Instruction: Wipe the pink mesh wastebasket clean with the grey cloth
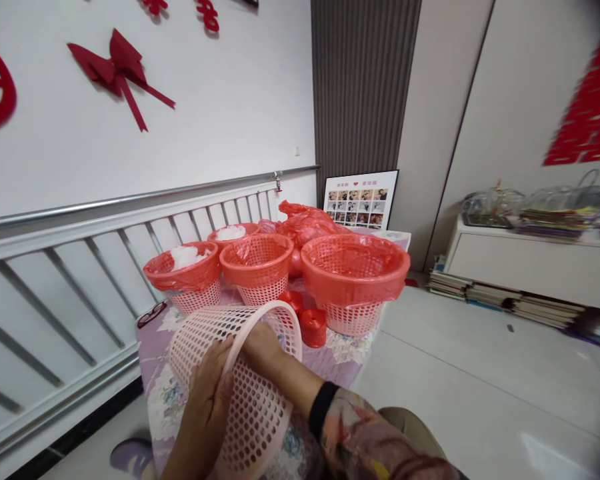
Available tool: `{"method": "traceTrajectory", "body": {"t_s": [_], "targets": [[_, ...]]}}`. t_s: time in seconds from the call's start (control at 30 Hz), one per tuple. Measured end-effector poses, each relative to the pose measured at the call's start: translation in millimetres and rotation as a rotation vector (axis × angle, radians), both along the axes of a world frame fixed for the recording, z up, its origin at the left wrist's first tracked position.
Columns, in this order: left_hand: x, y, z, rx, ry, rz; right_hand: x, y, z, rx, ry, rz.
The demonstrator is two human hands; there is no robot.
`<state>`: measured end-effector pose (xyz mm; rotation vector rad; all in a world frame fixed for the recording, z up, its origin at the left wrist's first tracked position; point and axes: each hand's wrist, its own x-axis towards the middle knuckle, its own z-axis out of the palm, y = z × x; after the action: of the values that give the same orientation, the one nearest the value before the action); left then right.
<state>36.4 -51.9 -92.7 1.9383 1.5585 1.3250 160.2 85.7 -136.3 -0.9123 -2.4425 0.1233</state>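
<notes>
Left fingers [223, 352] close together, holding basket [204, 333] by rim | right hand [261, 347] inside it, fingers hidden, cannot tell grip | basket looks light, flexible; stiffer rim likely best hold | beyond fingers: red-lined baskets [355, 288] on counter [344, 352]

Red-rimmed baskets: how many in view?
4, all on the table: right basket, middle basket, left basket, and back basket behind the left and middle ones; more may be hidden.
</notes>
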Motion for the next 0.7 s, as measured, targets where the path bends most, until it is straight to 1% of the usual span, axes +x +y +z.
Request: {"method": "traceTrajectory", "body": {"t_s": [0.07,0.1,0.17,0.23,0.37,0.47,0.6,0.7], "targets": [[1,0,1.6,-0.01,-0.001,0.007,7,21,2.3,0.016,-0.049,0.005],[2,0,2.0,-0.011,0.002,0.01,11,28,-0.2,0.017,-0.072,0.001],[2,-1,2.1,-0.007,0.012,0.014,17,33,-11.4,0.002,-0.103,-0.038],[3,-2,2.2,-0.006,0.015,0.007,21,29,-27.7,-0.038,-0.121,-0.106],[3,-1,2.6,-0.01,0.022,-0.011,14,8,-58.5,-0.158,-0.143,-0.221],[2,1,1.7,-0.002,0.028,-0.019,2,-14,-71.9,-0.24,-0.169,-0.24],[1,0,-1.1,0.008,0.018,-0.004,-7,-48,-77.9,-0.303,-0.207,-0.168],[-2,-2,-3.9,0.014,0.026,-0.004,-3,-71,-72.9,-0.304,-0.232,-0.053]]}}
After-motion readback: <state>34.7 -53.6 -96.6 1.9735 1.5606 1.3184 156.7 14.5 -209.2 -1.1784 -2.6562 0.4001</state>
